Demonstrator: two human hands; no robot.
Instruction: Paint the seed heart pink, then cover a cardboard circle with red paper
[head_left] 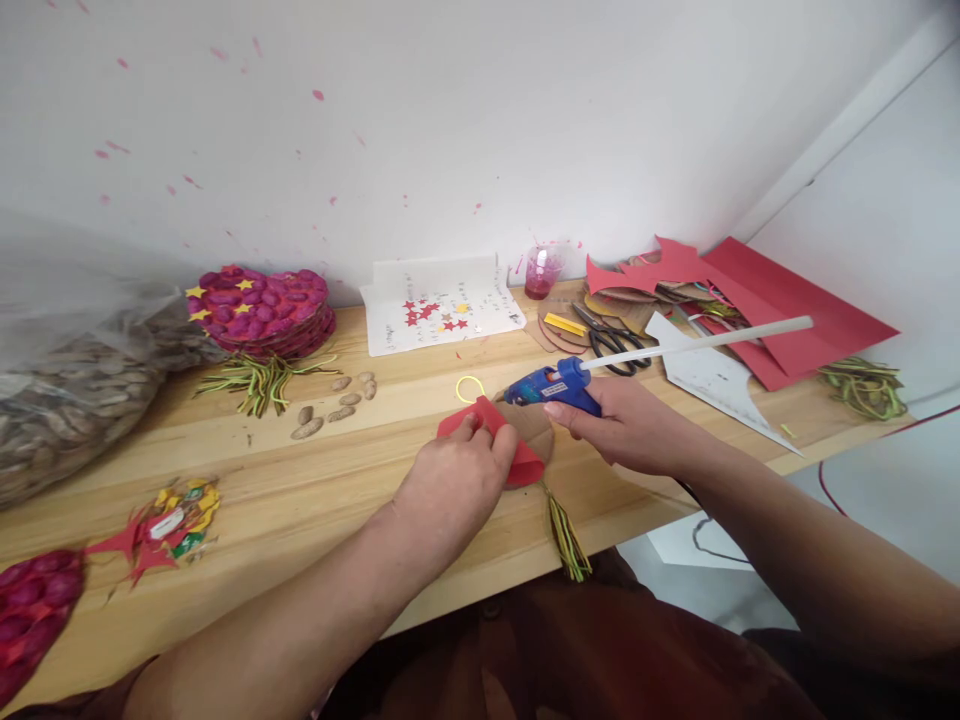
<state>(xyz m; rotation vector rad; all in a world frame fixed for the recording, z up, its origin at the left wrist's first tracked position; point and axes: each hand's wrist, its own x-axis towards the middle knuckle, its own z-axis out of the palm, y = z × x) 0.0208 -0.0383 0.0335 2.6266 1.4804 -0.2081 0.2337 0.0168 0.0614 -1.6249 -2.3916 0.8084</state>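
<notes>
My right hand is closed round a blue hot glue gun, its nozzle pointing left. A long white glue stick juts from the gun's back. With bent fingers, my left hand grips a folded piece of red paper. Under and beside the paper lies a brown cardboard piece, close below the gun's nozzle. A yellow ring shows at its upper edge, and a green and brown tassel hangs over the table's front edge. The nozzle tip is hard to make out.
Black scissors, red paper sheets and a cup are behind and right. Paper stars lie on a white sheet. Several peanuts, stacked purple decorations and a bag of peanuts are left. The wooden table ends before me.
</notes>
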